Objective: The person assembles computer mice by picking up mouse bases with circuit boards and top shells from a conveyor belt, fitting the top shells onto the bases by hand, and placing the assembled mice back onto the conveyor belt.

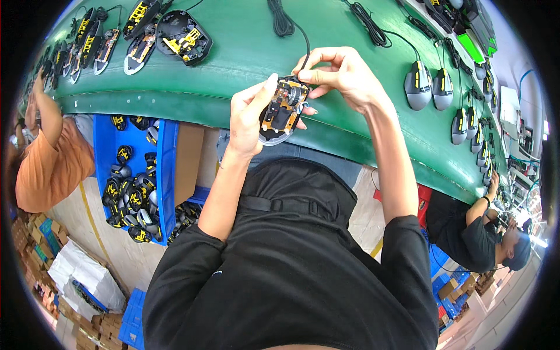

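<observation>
The left hand (249, 116) is closed around one open computer mouse base (282, 111), with the thumb on its left edge and the fingers behind it, so the orange circuit board inside faces the camera. The right hand (341, 74) is narrow, with its fingertips pinched at the top end of this mouse base, just where the black cable (305, 42) enters it. The mouse base is held in the air between both hands, above the near edge of the green conveyor belt (245, 52). Beyond the right hand, one coiled bundle of this cable lies on the belt, and a second coiled cable (370, 23) lies further to the right of it. To the right of the right hand, two finished grey mice (430, 86) stand side by side, and more mice follow behind them in a row; I cannot count those exactly. Far to the left of the left hand, about six open mouse bases with yellow parts (175, 39) lie on the belt, touching each other in a group. Below the left hand, under the belt, one blue crate (165, 169) holds many black mouse shells, too many to count. Two other people work at the belt, one in an orange shirt (49, 163) on the left and one in a black shirt (466, 230) on the right.
</observation>
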A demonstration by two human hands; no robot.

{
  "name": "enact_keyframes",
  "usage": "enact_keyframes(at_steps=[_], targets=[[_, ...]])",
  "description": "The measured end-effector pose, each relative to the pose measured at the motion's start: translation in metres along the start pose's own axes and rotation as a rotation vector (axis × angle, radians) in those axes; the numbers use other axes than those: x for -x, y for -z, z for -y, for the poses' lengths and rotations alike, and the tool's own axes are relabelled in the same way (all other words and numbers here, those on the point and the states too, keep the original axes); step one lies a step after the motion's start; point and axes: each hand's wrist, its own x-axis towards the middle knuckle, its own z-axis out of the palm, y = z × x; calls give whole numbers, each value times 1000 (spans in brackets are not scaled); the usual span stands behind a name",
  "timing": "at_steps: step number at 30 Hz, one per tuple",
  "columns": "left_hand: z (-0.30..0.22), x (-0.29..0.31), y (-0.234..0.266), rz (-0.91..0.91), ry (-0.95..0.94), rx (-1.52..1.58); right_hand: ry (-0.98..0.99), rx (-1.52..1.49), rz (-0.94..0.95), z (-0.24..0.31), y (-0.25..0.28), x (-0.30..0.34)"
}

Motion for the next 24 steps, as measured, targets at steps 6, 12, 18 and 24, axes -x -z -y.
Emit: enact_keyframes(at_steps=[6, 12, 18, 24], targets=[[-6, -4, 0, -16, 127, -26, 175, 73, 114, -8, 13, -8], [-4, -7, 7, 12, 123, -62, 91, 75, 88, -8, 10, -11], [-6, -9, 0, -11, 62, -57, 60, 84, -77, -9, -6, -5], [-4, -9, 6, -85, -1, 67, 136, 38, -699, -19, -43, 19]])
